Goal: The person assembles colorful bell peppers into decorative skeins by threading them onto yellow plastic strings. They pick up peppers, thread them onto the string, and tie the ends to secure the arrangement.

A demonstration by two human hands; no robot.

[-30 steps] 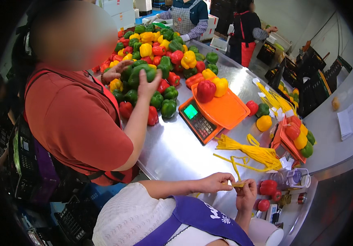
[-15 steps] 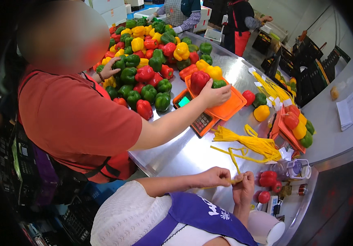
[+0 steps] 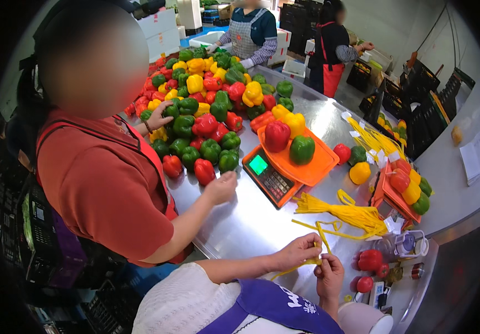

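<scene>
My left hand (image 3: 297, 252) and my right hand (image 3: 329, 273) are close together over the near part of the metal table. Both pinch a thin yellow strip (image 3: 324, 238), which looks like a flattened net sleeve. One length of it trails down to the left below my left hand. Just beyond lies a bundle of similar yellow strips (image 3: 357, 217) with white tags. An orange scale (image 3: 273, 181) stands farther off; its tray (image 3: 322, 167) carries a red bell pepper (image 3: 277, 137), a green bell pepper (image 3: 302, 150) and yellow pepper (image 3: 295, 123).
A co-worker (image 3: 101, 183) stands at the left, one hand on a big heap of bell peppers (image 3: 209, 128). A second orange scale (image 3: 382, 192) holding peppers is at the right. Near my right hand are red peppers (image 3: 370, 260), a clear jug (image 3: 410, 244) and a pink container (image 3: 365, 318).
The co-worker's hand has left the green pepper on the scale tray and drawn back left toward the heap. My hands keep their pinch on the yellow strip, with slight finger movement.
</scene>
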